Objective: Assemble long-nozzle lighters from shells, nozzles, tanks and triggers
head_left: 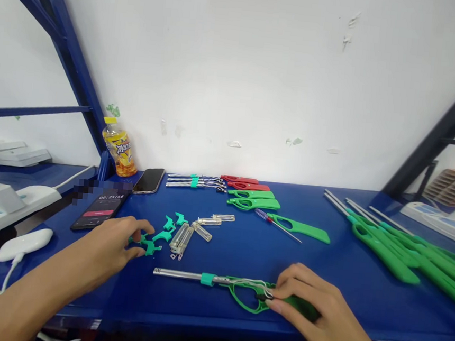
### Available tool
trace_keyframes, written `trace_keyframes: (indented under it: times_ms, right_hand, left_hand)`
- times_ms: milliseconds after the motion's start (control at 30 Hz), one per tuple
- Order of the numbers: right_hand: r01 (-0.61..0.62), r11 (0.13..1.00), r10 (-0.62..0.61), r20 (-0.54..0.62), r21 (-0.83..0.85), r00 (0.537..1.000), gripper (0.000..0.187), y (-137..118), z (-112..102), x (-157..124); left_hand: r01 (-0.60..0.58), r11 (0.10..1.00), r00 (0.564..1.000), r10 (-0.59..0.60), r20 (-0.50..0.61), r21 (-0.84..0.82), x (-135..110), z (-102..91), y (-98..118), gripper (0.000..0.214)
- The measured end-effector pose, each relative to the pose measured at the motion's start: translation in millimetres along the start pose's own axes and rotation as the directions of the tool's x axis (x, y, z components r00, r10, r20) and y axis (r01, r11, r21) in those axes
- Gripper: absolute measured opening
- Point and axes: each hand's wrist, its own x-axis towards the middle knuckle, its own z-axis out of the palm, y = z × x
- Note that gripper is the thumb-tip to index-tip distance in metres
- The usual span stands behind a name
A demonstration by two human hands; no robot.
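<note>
Left hand point(117, 239): thumb and fingertips curved and spread apart over the small teal clips point(151, 247); one clip lies in the gap, and whether the fingertips touch it I cannot tell.
Right hand point(314, 300): thumb and forefinger pinching a small black piece point(263, 297) at the end of the wires point(250, 282).
Green handle point(302, 306): lying under the right hand, its loop reaching out toward the left hand's side.
Metal tube point(176, 274): flat on the blue table point(120, 300), between the hands and nearer the person than the left hand's fingertips, with a teal sleeve point(207, 279) around it.
Clear cartridges point(183, 240): just right of the left hand's clips, in a loose heap.
Screwdriver point(264, 216): beyond the right hand, beside a green shell point(305, 230).
Green lighters point(387, 253): to the right of the right hand, in a fanned pile.
Phone point(98, 209): just beyond the left forearm, a timer on its screen.
Bottle point(121, 153): well beyond the left hand, by the wall.
</note>
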Motion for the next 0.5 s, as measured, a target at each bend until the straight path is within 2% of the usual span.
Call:
trace_keyframes:
  times_ms: [167, 300, 400, 500]
  right_hand:
    - [0.015, 1.000, -0.015, -0.023, -0.024, 1.000, 0.022, -1, 0, 1]
    - [0.015, 1.000, -0.016, -0.032, -0.026, 0.999, 0.022, -1, 0, 1]
    - [0.006, 1.000, -0.007, -0.027, -0.019, 1.000, 0.022, 0, 1, 1]
    - [-0.008, 1.000, 0.008, -0.028, -0.002, 1.000, 0.022, -1, 1, 1]
  left_hand:
    - [0.033, 0.999, 0.998, -0.033, 0.062, -0.007, 6, 6.3, -6, 0.023]
    - [0.030, 1.000, 0.995, -0.030, 0.097, -0.007, 8, 2.5, -3, 0.015]
    - [-0.002, 1.000, 0.995, 0.003, 0.104, -0.011, 3, -9.5, 12, 0.023]
    - [-0.011, 0.999, 0.995, 0.016, 0.094, -0.047, -1, -21.8, 42, 0.036]
